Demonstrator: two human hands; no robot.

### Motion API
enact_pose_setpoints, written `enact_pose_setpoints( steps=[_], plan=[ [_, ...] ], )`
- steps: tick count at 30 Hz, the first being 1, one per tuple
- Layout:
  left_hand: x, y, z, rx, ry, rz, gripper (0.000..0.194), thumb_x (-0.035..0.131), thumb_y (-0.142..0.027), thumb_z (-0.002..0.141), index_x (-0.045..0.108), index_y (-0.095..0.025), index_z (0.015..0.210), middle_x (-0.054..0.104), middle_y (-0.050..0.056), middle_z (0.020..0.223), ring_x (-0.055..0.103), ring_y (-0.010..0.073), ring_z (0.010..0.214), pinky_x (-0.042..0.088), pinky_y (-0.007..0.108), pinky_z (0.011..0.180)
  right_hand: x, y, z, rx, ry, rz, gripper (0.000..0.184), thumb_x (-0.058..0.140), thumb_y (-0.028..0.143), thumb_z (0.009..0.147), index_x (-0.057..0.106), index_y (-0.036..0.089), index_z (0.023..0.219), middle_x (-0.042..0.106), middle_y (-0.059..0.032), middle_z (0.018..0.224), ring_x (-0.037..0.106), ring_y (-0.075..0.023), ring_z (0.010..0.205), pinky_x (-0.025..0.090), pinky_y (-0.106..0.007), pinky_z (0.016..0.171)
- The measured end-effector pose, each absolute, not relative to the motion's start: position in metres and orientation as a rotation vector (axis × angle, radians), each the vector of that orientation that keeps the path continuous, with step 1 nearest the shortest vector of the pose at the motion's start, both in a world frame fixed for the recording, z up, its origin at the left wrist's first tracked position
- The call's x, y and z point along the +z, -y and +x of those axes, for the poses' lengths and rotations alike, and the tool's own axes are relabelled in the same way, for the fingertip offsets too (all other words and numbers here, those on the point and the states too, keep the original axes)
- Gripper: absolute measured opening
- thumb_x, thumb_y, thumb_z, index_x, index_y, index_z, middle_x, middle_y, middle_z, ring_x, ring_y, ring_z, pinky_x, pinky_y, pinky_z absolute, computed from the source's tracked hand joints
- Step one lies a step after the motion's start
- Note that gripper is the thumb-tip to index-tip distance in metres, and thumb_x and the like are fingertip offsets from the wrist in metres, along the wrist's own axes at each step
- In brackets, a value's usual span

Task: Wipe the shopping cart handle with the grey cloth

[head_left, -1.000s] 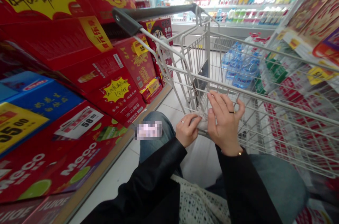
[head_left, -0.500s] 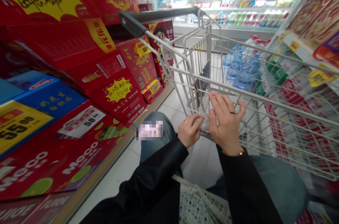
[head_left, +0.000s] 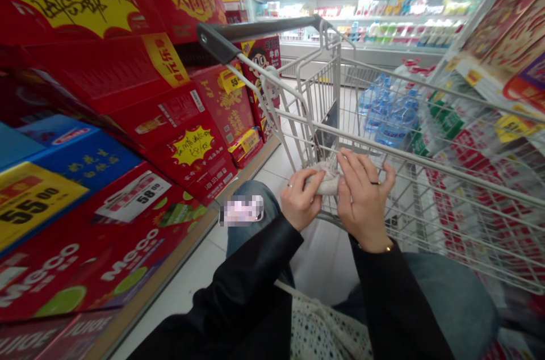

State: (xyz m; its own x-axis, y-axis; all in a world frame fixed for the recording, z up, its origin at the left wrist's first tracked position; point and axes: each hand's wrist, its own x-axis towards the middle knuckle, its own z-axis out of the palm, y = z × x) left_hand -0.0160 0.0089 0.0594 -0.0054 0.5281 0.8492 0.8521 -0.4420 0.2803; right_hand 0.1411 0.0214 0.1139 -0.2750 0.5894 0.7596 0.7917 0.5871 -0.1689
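Pinching a scrunched white bag (head_left: 327, 179) w/ both hands, low middle of pic, just over the cart rail (head_left: 430, 166). Left hand (head_left: 300, 201) & right hand (head_left: 364, 202) grip it; bag's not smoothed out.

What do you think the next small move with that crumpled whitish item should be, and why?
Probably ease the crumpled whitish item open between the left hand and right hand, since both pinch its bunched folds, close to the shopping cart's wire side.
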Motion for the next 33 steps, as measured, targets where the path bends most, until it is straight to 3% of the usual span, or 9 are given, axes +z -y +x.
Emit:
enact_pose_setpoints(
  steps=[4, 11, 18, 26, 33],
  plan=[
    [0.06, -0.003, -0.019, -1.401, 1.432, -1.986, 0.049, 0.059, -0.01, 0.083, 0.066, -0.023, 0.13, 0.07, 0.009, 0.118, 0.067, 0.0211, 0.109, 0.058, 0.032, 0.094, 0.115, -0.021, 0.141, -0.315, 1.975, -1.09, 0.057, 0.04, 0.022, 0.096, 0.046, 0.027, 0.153, 0.059, -0.0049, 0.151, 0.051, -0.0247, 0.14, 0.016, -0.056, 0.123],
    [0.121, -0.02, -0.039, -1.509, 1.365, -1.659, 0.048, 0.063, -0.015, 0.088, 0.062, -0.021, 0.135, 0.065, 0.01, 0.123, 0.065, 0.0205, 0.112, 0.057, 0.034, 0.098, 0.116, -0.02, 0.14, -0.325, 1.961, -1.079, 0.052, 0.042, 0.022, 0.098, 0.048, 0.025, 0.149, 0.06, -0.0053, 0.15, 0.053, -0.024, 0.139, 0.017, -0.055, 0.123],
    [0.094, -0.008, -0.027, -1.459, 1.403, -1.872, 0.049, 0.064, -0.01, 0.083, 0.066, -0.022, 0.13, 0.069, 0.008, 0.118, 0.067, 0.0193, 0.105, 0.057, 0.03, 0.094, 0.113, -0.022, 0.141, -0.337, 1.962, -1.055, 0.051, 0.043, 0.023, 0.098, 0.049, 0.024, 0.149, 0.059, -0.0057, 0.151, 0.052, -0.0247, 0.139, 0.018, -0.056, 0.123],
    [0.14, -0.03, -0.049, -1.541, 1.281, -1.562, 0.048, 0.062, -0.014, 0.088, 0.06, -0.018, 0.136, 0.062, 0.01, 0.124, 0.064, 0.0213, 0.113, 0.056, 0.036, 0.099, 0.116, -0.02, 0.14, -0.313, 1.951, -1.076, 0.054, 0.044, 0.021, 0.098, 0.046, 0.026, 0.152, 0.059, -0.0038, 0.151, 0.051, -0.0231, 0.14, 0.016, -0.055, 0.124],
    [0.114, -0.018, -0.037, -1.54, 1.304, -1.753, 0.051, 0.064, -0.011, 0.086, 0.061, -0.02, 0.136, 0.064, 0.01, 0.123, 0.065, 0.0212, 0.111, 0.057, 0.034, 0.097, 0.116, -0.021, 0.139, -0.317, 1.96, -1.079, 0.054, 0.041, 0.02, 0.098, 0.047, 0.025, 0.152, 0.059, -0.0043, 0.151, 0.052, -0.0232, 0.14, 0.016, -0.055, 0.124]
  ],
)
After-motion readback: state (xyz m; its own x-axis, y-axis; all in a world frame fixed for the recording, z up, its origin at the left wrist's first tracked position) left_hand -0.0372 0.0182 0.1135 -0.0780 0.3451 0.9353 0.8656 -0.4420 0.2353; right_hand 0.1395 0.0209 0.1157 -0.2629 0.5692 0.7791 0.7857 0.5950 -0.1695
